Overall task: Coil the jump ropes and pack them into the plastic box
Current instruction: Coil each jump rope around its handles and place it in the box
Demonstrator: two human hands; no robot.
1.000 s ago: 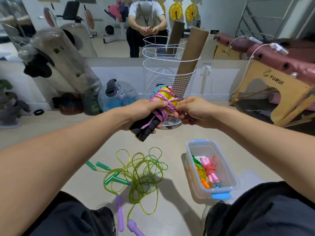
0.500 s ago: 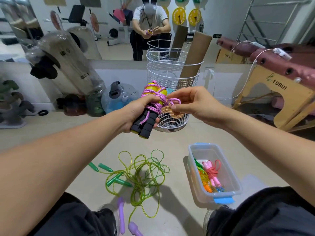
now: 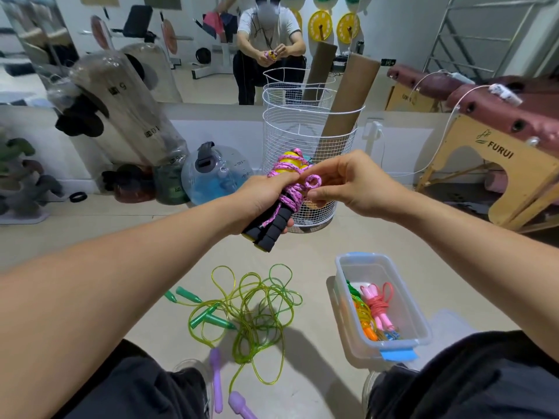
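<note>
Your left hand (image 3: 260, 195) is wrapped around a bundled jump rope (image 3: 281, 201), fingers curled about its two black foam handles (image 3: 269, 229), which poke out below your palm with yellow end caps showing. Pink braided cord is wound round the handles, and their yellow tops (image 3: 290, 160) stick up above your thumb. Your right hand (image 3: 348, 182), just to the right, pinches a small loop of that pink cord (image 3: 313, 181) between thumb and forefinger, the other fingers loosely bent.

On the floor near you, to the right, sits the clear plastic box (image 3: 417, 322) with a strip of blue tape (image 3: 399, 355) on its near rim. Inside lie coiled ropes: a pink one (image 3: 378, 303), with orange, yellow and green ones beside it. Left of the box, an uncoiled green rope (image 3: 257, 309) sprawls in loose loops with its green handles (image 3: 208, 316) at the left edge. Two purple handles (image 3: 216, 379) lie nearer, between your knees.

Farther off stands a white wire basket (image 3: 302, 131) with a cardboard tube (image 3: 348, 98) leaning in it. To the far right, a wooden table frame (image 3: 472, 164) reads "FURUI". To the left, a blue water jug (image 3: 217, 173) carries a scale marking that looks like "5KG", and the wrapped weights (image 3: 127, 107) beside it show "5" and "10". A mirror (image 3: 181, 40) runs along the far wall.
</note>
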